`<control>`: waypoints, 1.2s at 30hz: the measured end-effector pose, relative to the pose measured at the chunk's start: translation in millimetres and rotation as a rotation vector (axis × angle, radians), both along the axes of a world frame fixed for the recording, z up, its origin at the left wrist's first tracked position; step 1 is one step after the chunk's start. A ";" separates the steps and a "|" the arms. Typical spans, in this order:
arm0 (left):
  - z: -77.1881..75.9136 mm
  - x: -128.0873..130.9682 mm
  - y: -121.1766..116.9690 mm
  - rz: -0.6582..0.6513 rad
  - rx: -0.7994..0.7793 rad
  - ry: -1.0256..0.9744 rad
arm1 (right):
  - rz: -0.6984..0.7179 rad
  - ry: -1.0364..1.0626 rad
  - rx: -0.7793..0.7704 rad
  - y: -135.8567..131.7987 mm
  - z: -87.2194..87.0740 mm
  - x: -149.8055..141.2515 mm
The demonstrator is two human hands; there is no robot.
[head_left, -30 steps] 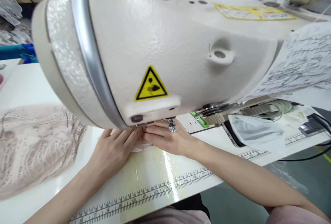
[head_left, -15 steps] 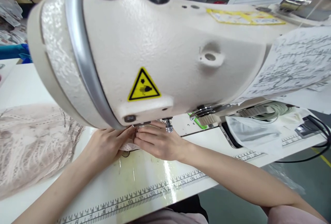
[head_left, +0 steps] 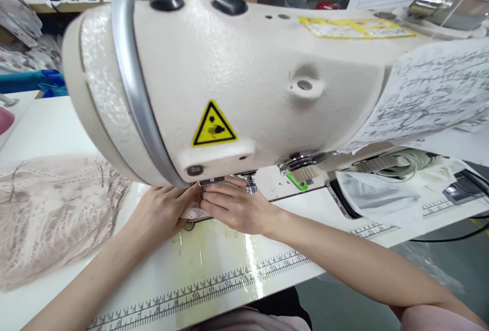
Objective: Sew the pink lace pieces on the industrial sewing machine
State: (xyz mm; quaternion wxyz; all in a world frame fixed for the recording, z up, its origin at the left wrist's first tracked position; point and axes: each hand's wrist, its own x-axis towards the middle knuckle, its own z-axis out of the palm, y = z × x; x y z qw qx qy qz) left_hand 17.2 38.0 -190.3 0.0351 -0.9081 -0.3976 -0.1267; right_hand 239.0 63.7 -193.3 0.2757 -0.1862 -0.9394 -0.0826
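Under the head of a cream sewing machine, my two hands meet, fingertips close together near the needle area. My left hand is closed, thumb and fingers pinching a small piece of pale pink fabric; its fingertips are partly hidden by the machine head. My right hand lies on the other side with its fingers pressed together on the same fabric. Most of that fabric is covered by my hands. The needle and presser foot are hidden behind the machine head and my fingers.
Pale pink lace lies spread on the white table at left. A printed ruler runs along the front edge. On the right are a phone under a white cloth, a coiled cord and a green tool.
The camera view has shifted slightly, so the machine head appears a little further right at its left end. My hands keep nearly the same place and hold on the fabric.
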 end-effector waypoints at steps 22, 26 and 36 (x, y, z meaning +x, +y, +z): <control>-0.4 9.7 -5.6 0.062 0.065 0.068 | -0.098 -0.035 0.023 1.0 6.3 8.9; -0.8 10.4 -5.4 0.067 0.081 0.074 | -0.165 -0.058 0.014 -2.6 7.4 10.3; 1.3 11.4 -9.6 0.044 0.070 0.090 | -0.216 -0.055 0.071 0.0 11.7 13.2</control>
